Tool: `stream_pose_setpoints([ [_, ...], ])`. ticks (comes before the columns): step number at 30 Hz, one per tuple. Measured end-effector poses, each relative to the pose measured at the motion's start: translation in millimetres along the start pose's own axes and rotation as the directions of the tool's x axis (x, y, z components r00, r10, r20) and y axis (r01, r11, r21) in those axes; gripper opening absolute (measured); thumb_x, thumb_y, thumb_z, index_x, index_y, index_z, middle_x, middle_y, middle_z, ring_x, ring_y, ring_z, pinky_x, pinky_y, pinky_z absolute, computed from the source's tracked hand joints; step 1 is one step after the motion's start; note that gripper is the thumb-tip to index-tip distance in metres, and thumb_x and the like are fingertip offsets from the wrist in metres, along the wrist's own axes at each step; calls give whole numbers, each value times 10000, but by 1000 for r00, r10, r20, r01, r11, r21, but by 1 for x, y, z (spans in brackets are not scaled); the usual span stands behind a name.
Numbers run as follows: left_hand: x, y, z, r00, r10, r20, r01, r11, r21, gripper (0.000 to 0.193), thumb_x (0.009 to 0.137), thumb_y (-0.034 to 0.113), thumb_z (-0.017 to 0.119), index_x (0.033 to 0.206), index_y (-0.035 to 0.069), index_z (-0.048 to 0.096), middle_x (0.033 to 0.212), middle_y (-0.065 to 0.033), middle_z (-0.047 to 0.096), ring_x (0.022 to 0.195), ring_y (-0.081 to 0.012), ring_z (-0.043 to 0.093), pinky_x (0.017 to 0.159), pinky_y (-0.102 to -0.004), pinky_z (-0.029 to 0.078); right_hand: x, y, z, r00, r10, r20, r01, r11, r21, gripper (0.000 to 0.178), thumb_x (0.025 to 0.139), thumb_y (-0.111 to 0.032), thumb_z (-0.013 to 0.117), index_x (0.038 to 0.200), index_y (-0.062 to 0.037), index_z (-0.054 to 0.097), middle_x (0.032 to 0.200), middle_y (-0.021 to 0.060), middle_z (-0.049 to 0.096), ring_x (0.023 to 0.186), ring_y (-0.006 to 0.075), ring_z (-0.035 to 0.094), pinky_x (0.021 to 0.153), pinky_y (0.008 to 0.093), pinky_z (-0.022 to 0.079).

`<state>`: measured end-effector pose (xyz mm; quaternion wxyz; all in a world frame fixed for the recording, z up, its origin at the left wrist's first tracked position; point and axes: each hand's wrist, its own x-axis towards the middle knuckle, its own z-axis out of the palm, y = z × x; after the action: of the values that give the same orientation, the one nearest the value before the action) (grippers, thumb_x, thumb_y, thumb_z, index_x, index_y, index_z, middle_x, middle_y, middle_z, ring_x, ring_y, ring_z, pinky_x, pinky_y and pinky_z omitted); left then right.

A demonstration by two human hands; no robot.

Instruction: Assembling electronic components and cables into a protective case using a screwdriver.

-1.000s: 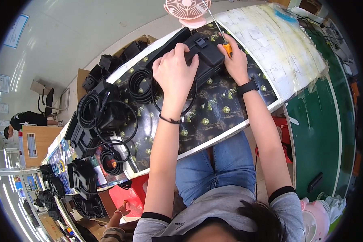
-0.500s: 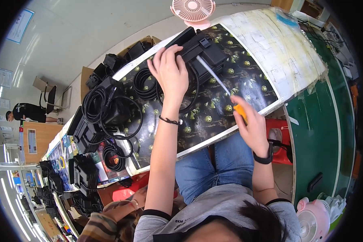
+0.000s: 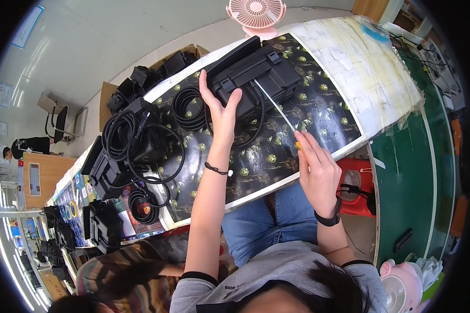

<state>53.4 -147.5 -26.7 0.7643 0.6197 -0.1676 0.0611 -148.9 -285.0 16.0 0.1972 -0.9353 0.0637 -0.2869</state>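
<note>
A black plastic housing (image 3: 269,70) with latches and a long flap along its far side lies on the dark patterned mat (image 3: 277,156). Its black cable (image 3: 187,108) is coiled beside it on the left. My left hand (image 3: 222,112) is at the housing's left end, thumb and a finger stretched wide apart; its other fingers are partly hidden. In my right hand (image 3: 319,175) is a screwdriver (image 3: 278,108), its yellow handle mostly covered by my fingers. The slim shaft slants up to the housing's near edge, where the tip meets it.
More black housings with coiled cables (image 3: 125,136) crowd the table's left. Behind them stands a cardboard box (image 3: 108,99) of similar parts. A pink fan (image 3: 257,13) is beyond the far edge, another pink fan (image 3: 402,284) at lower right. A co-worker's plaid sleeve (image 3: 117,271) is close on my left.
My left hand has turned from lying across the housing to thumb and finger spread at its left end. My right hand has shifted lower with the screwdriver. The co-worker has leaned in at lower left.
</note>
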Motion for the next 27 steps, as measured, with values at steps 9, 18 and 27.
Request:
stream_pose_setpoints([
  [9, 0, -6, -2, 1000, -7, 0, 7, 999, 53, 818, 846, 211, 679, 1513, 104, 216, 1523, -158, 155, 1426, -300, 177, 1173, -410, 160, 3, 2, -7, 999, -29, 18, 30, 996, -82, 472, 777, 16, 651, 1228, -124, 649, 1194, 45, 661, 764, 211, 633, 674, 314, 541],
  [18, 0, -6, -2, 1000, -10, -15, 10, 1000, 22, 807, 834, 180, 685, 1504, 112, 240, 1523, -155, 154, 1426, -295, 181, 1171, -405, 174, -1, -5, 1, 999, 51, -1, -51, 996, 68, 414, 824, -7, 650, 1222, -117, 646, 1162, 76, 672, 726, 252, 674, 640, 345, 552],
  [27, 0, -7, -1, 999, -29, -21, 29, 1000, 3, 794, 835, 178, 681, 1499, 115, 250, 1515, -151, 157, 1416, -287, 197, 1164, -400, 190, 0, 4, -2, 999, -29, -15, 28, 998, -65, 485, 764, 27, 648, 1213, -156, 667, 1199, 45, 663, 709, 208, 631, 641, 313, 541],
])
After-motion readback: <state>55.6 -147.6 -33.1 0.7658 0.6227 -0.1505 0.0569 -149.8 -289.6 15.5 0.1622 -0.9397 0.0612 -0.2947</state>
